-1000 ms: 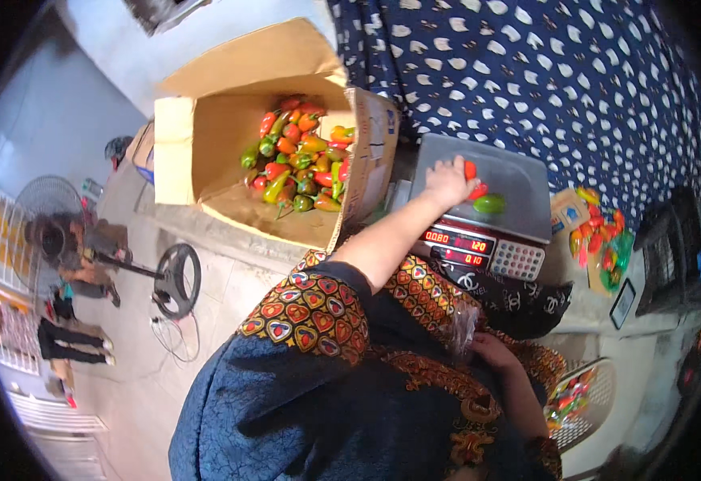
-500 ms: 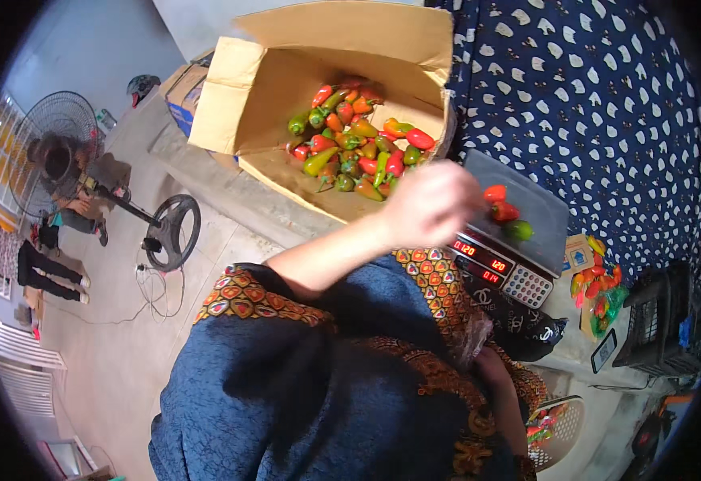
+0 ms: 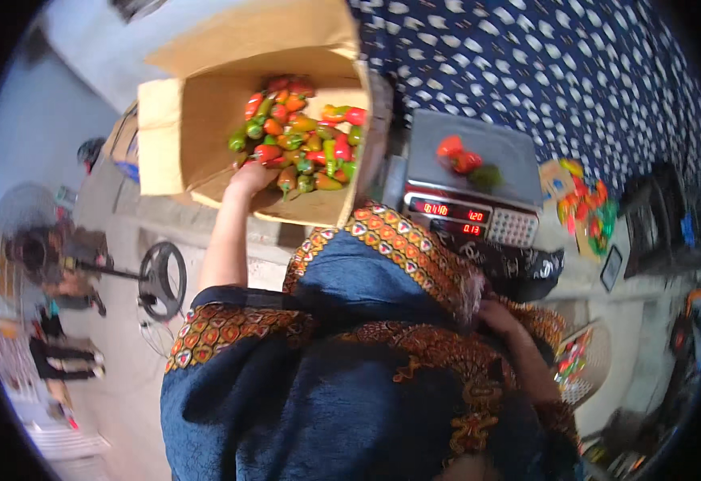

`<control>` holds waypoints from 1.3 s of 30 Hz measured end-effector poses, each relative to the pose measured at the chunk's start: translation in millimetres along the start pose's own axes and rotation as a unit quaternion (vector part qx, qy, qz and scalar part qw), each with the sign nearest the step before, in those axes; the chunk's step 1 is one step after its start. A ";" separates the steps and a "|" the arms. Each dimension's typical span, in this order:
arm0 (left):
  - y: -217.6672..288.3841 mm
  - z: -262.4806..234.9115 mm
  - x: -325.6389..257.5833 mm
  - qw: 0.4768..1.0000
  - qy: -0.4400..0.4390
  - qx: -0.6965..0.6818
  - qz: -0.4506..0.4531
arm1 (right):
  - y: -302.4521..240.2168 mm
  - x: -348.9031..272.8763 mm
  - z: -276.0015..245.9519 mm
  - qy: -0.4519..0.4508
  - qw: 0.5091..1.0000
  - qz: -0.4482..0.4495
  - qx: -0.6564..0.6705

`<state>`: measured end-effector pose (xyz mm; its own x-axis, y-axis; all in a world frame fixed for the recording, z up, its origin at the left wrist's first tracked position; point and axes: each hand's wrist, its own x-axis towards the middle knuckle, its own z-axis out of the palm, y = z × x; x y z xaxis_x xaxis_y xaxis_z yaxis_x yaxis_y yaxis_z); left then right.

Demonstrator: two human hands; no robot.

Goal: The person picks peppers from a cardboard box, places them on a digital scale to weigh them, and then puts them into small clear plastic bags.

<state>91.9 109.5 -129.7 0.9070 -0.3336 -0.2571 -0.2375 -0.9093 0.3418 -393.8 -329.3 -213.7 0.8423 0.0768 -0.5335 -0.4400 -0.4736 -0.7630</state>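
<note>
My left hand reaches over the near edge of a cardboard box, its fingers curled against a red pepper; the fingertips are partly hidden. Inside the box lies a heap of red, orange and green peppers. On the right, my right hand is low at the front of my clothing, closed on a crumpled clear plastic bag. Between box and bag stands a digital scale with lit red figures. Two red peppers and a green pepper rest on its plate.
A dark blue patterned cloth hangs behind the scale. To the right are bagged peppers, a phone and a black crate. A basket holds peppers. A fan stand and other people are at left.
My left hand has moved left from beside the scale down into the pepper box. The view has shifted, and the figures on the scale have changed. My right hand keeps the plastic bag.
</note>
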 end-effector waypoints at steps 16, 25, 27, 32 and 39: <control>342.1 37.2 -141.0 0.906 0.146 -0.217 0.333 | -3.5 -1.2 4.5 -0.036 0.989 -0.008 0.141; 324.4 129.5 11.9 0.958 0.114 -0.254 0.068 | -1.7 1.0 5.9 -0.048 0.981 -0.053 0.178; 324.0 141.1 2.4 0.970 0.081 -0.191 0.123 | -6.9 -2.9 4.7 -0.055 0.980 -0.044 0.186; 311.0 135.8 -1.1 0.969 0.054 -0.196 0.140 | -19.0 -8.8 0.0 -0.074 0.967 -0.012 0.243; 318.8 111.4 -19.9 0.874 0.209 -0.375 0.228 | -18.3 -11.6 1.0 -0.042 0.979 -0.027 0.197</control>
<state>-40.6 -201.4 -116.3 0.8629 -0.3558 0.3589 -0.4543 -0.2352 0.8592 -395.9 -320.6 -193.9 0.8465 0.1719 -0.5038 -0.4950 -0.0937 -0.8638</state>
